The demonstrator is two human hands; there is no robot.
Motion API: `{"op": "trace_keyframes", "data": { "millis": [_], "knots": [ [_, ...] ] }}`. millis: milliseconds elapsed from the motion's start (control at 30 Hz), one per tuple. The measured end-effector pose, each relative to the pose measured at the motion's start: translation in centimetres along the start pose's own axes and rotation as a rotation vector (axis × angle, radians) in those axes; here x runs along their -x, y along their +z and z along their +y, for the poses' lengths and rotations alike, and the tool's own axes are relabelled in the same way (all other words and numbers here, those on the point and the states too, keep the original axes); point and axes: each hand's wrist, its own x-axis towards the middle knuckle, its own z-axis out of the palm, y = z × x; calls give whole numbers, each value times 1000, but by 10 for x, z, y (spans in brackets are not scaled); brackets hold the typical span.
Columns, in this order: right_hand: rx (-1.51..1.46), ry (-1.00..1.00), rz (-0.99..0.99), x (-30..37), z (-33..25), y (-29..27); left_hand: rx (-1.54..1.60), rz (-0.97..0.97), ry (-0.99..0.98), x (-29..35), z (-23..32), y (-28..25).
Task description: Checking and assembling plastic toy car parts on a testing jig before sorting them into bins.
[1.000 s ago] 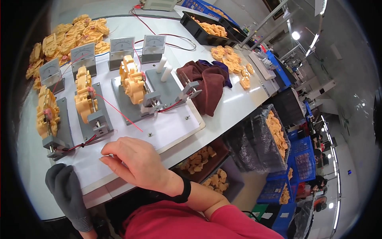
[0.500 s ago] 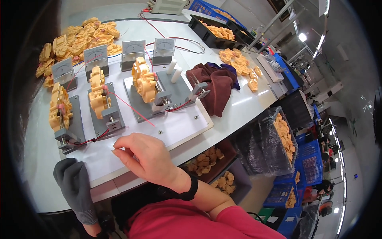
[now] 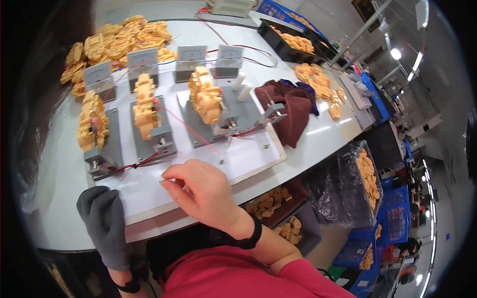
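1. Worktable (image 3: 54, 198), white and bent by the fisheye, fills the left of the head view; a white board (image 3: 144, 193) on it carries grey fixtures (image 3: 188, 116) with upright yellow assemblies (image 3: 205, 94).
2. Counting clock directions from the right hand (image 3: 201, 191), these assemblies stand at ten, eleven and twelve o'clock, with grey meters (image 3: 142, 67) behind them. Beyond, at eleven, is a yellow pile (image 3: 124, 42); a brown cloth (image 3: 293, 107) lies between one and two, a black tray (image 3: 268, 39) of yellow parts at one, blue crates (image 3: 397, 198) at three.
3. Bare right hand: curled above the board, thumb and forefinger tips nearly together and apart from the fixtures; I cannot tell whether they pinch anything.
4. Grey-gloved left hand (image 3: 102, 213), near nine o'clock: fingers bent at the board's near corner; whether it grips something I cannot tell.
5. The gloved palm is hidden, the left forearm is cut off at six o'clock of the frame, and the far room is too small to read.
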Motion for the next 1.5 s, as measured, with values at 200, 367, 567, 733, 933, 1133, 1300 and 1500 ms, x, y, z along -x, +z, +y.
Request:
{"op": "trace_keyframes", "data": {
  "millis": [200,367,567,733,933,1133,1300,1500],
  "knots": [
    [91,4,-53,4,3,-2,9,35,43,-5,4,2],
    [53,56,-60,4,-1,0,-26,59,-1,-4,11,-2],
    [15,52,-35,2,-6,-2,-43,83,55,-9,12,1],
    [-276,60,-116,-18,-38,24,16,-98,98,-33,6,-31],
    [-536,164,-204,-21,-49,75,725,-527,-124,-128,-8,-47],
    [-624,124,-185,-12,-25,60,11,-555,-2,-173,27,-2],
    [-627,113,-249,-10,-30,70,-161,-169,-38,-162,46,-32],
    [-543,112,-224,-12,-26,63,241,220,-54,-97,4,-157]
  ]
}}
